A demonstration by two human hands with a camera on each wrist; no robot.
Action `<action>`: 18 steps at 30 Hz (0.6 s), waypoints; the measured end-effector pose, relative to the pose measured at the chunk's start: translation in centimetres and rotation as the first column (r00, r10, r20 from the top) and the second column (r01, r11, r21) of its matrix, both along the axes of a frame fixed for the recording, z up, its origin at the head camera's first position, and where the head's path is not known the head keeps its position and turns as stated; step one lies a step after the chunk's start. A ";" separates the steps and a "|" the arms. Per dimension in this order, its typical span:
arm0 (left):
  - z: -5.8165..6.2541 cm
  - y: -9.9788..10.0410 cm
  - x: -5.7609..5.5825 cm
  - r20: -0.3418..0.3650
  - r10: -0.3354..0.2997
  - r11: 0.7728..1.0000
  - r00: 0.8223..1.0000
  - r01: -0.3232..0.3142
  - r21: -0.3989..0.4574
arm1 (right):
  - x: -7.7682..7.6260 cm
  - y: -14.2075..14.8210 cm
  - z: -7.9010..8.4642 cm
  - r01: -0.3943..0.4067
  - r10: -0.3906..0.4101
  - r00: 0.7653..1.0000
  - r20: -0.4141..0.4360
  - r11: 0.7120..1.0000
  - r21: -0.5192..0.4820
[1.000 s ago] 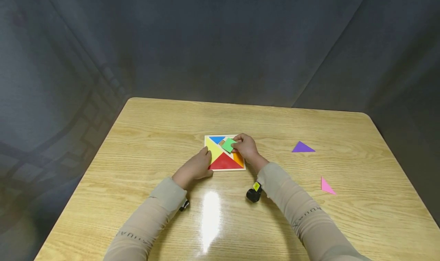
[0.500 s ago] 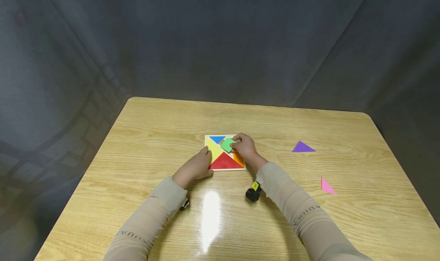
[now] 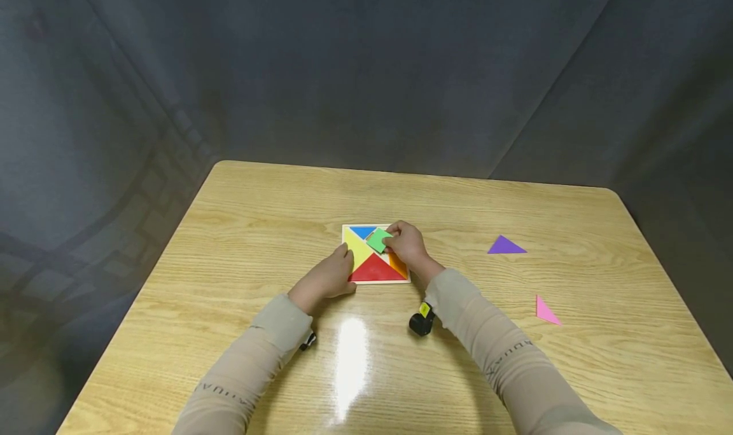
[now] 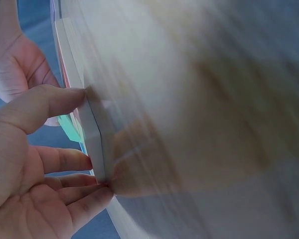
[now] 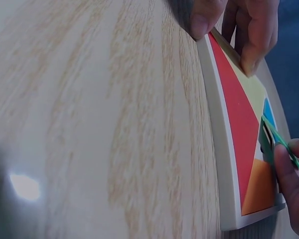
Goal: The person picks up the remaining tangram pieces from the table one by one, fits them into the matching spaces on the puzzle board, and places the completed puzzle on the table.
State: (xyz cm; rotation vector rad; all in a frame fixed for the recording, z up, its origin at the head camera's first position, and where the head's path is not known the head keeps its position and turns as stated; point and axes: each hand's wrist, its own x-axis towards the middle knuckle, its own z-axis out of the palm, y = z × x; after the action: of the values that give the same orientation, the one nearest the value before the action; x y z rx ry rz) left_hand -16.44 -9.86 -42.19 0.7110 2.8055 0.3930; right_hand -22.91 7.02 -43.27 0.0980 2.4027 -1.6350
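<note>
A wooden tangram tray (image 3: 382, 283) lies mid-table. It holds a yellow triangle (image 3: 356, 250), a red triangle (image 3: 376, 269), a blue triangle (image 3: 362, 232) and an orange piece (image 3: 397, 264). My left hand (image 3: 325, 275) grips the tray's near left corner; in the left wrist view its thumb and fingers (image 4: 65, 160) lie on either side of that corner. Between thumb and fingers, my right hand (image 3: 410, 245) pinches a green square (image 3: 378, 240) over the upper right of the tray. The right wrist view shows the green square (image 5: 280, 139) tilted, one edge low at the tray.
To the right on the wooden table (image 3: 263, 212) lie a purple triangle (image 3: 506, 245) and, closer to me, a pink triangle (image 3: 546, 311). A black wrist camera (image 3: 422, 322) hangs below my right sleeve. Dark curtains (image 3: 355, 72) stand behind the table.
The green square has shifted slightly left in my right hand, covering more of the bare slot beside the blue triangle. My left hand stays on the tray corner.
</note>
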 end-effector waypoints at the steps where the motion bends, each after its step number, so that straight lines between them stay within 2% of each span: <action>1: 0.0 0.0 0.0 0.004 0.002 1.000 1.000 -0.002 -0.001 | 0.0 0.0 0.0 -0.004 0.005 1.000 -0.011 1.000 0.010; 8: -0.2 0.0 -0.1 0.012 0.009 1.000 1.000 -0.009 -0.004 | 0.0 -0.2 -0.1 -0.022 0.032 0.996 -0.084 0.993 0.115; 14: -0.1 0.1 0.0 0.002 0.009 1.000 1.000 -0.009 -0.008 | 0.0 -0.1 0.0 -0.019 0.061 0.987 -0.146 0.962 0.272; 18: -0.1 0.1 0.0 0.015 0.018 1.000 1.000 -0.018 -0.010 | 0.1 -0.2 0.2 -0.021 0.076 0.984 -0.163 0.948 0.319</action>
State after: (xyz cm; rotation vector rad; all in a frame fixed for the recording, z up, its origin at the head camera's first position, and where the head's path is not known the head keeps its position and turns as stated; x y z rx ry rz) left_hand -16.41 -9.75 -42.27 0.6787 2.7992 0.3856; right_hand -22.81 6.85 -43.04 -0.0521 2.7587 -1.2709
